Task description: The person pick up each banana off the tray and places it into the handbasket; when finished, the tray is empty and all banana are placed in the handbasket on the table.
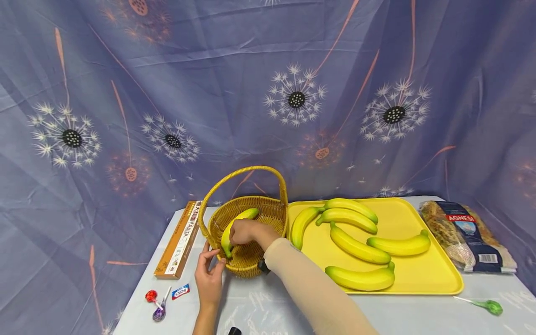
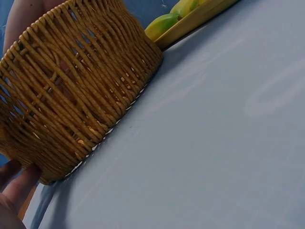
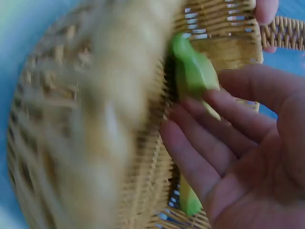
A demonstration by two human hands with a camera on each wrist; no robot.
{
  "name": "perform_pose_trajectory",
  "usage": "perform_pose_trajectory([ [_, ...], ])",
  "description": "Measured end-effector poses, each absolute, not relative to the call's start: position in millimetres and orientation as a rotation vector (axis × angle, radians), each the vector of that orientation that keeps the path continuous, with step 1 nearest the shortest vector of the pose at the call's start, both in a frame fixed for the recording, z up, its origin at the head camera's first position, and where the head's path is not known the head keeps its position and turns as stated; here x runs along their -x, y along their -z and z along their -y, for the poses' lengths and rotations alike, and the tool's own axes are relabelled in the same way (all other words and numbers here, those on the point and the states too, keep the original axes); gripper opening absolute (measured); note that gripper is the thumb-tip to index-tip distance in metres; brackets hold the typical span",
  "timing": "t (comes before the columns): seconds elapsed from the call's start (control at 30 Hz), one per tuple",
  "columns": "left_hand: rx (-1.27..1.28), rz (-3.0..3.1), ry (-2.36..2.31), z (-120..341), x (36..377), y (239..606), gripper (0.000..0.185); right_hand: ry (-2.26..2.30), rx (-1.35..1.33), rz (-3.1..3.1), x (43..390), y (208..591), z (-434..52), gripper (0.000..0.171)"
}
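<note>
Left hand [image 1: 211,278]: raised from the lower edge of the head view, palm turned inward, thumb and fingers spread and laid against the outer wall of a basket [image 1: 247,260].
Left fingers [image 2: 19,183]: seen in the left wrist view pressed to the basket's base.
Right hand [image 1: 247,232]: lowered inside the basket, knuckles up, fingers laid over a banana [image 1: 234,225].
Right fingers [image 3: 205,157]: shown nearly straight, loosely against the banana.
Right forearm [image 1: 310,288]: covered by a beige sleeve, stretched diagonally from the lower right.
</note>
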State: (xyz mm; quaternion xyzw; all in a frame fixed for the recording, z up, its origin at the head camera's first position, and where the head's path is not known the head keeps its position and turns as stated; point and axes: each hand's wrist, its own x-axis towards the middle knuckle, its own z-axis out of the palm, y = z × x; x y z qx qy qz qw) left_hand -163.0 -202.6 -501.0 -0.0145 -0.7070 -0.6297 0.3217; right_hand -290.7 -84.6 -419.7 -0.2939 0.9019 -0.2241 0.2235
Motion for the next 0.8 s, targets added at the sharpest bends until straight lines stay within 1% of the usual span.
perform_pose_trajectory([
  [0.1, 0.056, 1.858, 1.645, 202, 164, 501, 0.022, 0.626, 0.769, -2.537, 291, 423, 84, 0.019],
  [0.2, 0.063, 1.853, 1.644, 202, 164, 502, 0.022, 0.596, 0.713, -2.579, 291, 426, 84, 0.024],
  [0.27, 0.06, 1.852, 1.645, 202, 163, 502, 0.022, 0.565, 0.728, -2.611, 290, 427, 83, 0.016],
  [0.3, 0.057, 1.853, 1.643, 202, 162, 502, 0.022, 0.543, 0.751, -2.63, 289, 428, 84, 0.015],
  [0.33, 0.054, 1.854, 1.642, 202, 162, 502, 0.022, 0.525, 0.787, -2.639, 288, 427, 85, 0.022],
  [0.43, 0.046, 1.865, 1.639, 204, 162, 501, 0.022, 0.455, 0.908, -2.647, 286, 425, 89, 0.049],
  [0.5, 0.038, 1.873, 1.638, 204, 162, 502, 0.022, 0.398, 0.955, -2.603, 283, 423, 93, 0.054],
  [0.6, 0.02, 1.878, 1.636, 207, 163, 510, 0.021, 0.36, 0.96, -2.508, 278, 423, 98, 0.056],
  [0.7, 0.012, 1.876, 1.637, 211, 167, 522, 0.021, 0.362, 0.906, -2.507, 276, 424, 101, 0.048],
  [0.8, 0.02, 1.871, 1.638, 214, 173, 530, 0.022, 0.341, 0.843, -2.578, 278, 426, 101, 0.045],
])
